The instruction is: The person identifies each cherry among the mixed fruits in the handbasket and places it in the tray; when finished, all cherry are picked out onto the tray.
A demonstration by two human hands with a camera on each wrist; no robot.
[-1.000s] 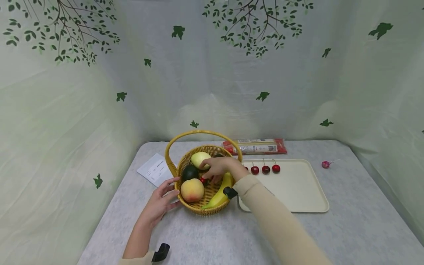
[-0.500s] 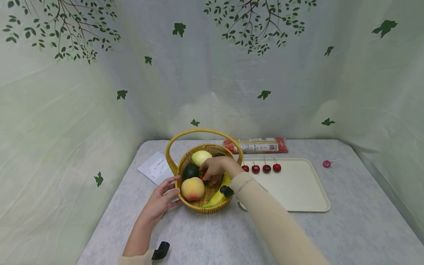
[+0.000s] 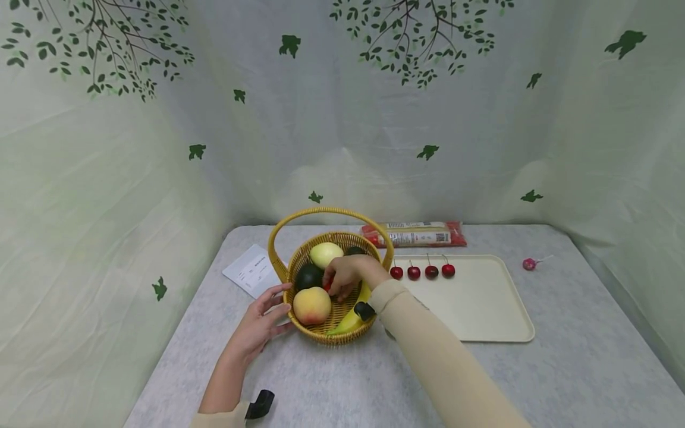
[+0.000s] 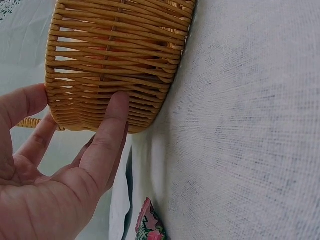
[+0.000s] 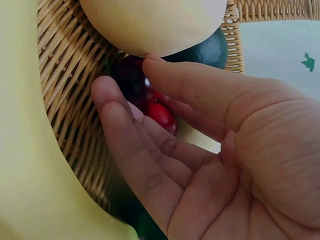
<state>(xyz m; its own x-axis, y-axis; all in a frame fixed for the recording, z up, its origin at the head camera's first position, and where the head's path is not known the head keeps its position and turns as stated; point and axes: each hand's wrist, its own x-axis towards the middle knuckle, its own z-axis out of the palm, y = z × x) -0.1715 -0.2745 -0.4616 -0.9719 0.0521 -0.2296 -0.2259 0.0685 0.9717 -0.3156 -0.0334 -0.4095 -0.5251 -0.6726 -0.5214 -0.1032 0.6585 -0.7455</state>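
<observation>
A round wicker basket (image 3: 334, 340) stands before me, holding a peach (image 3: 312, 305), a banana (image 3: 350, 321), a pale yellow-green fruit (image 3: 326, 254) and dark green fruits (image 3: 308, 277). My left hand (image 3: 258, 330) touches the basket's left side with extended fingers; in the left wrist view a fingertip (image 4: 119, 102) presses the weave. My right hand (image 3: 350, 276) reaches into the basket. In the right wrist view its thumb and fingers are bent around a dark cherry (image 5: 129, 80), and a red cherry (image 5: 161, 117) lies beside it. The fingers partly hide both.
On the right, a cream tray (image 3: 487, 303) bears a row of several stemmed cherries (image 3: 431, 271). Behind it lies a red-ended package (image 3: 420, 235). A wrapped lollipop (image 3: 529, 264) lies farther right; a printed paper (image 3: 250, 270) lies left of the basket.
The right hand's fingers have drawn closer together around the cherries in the basket, covering most of the red one. My left hand stays against the basket. The head view has shifted slightly.
</observation>
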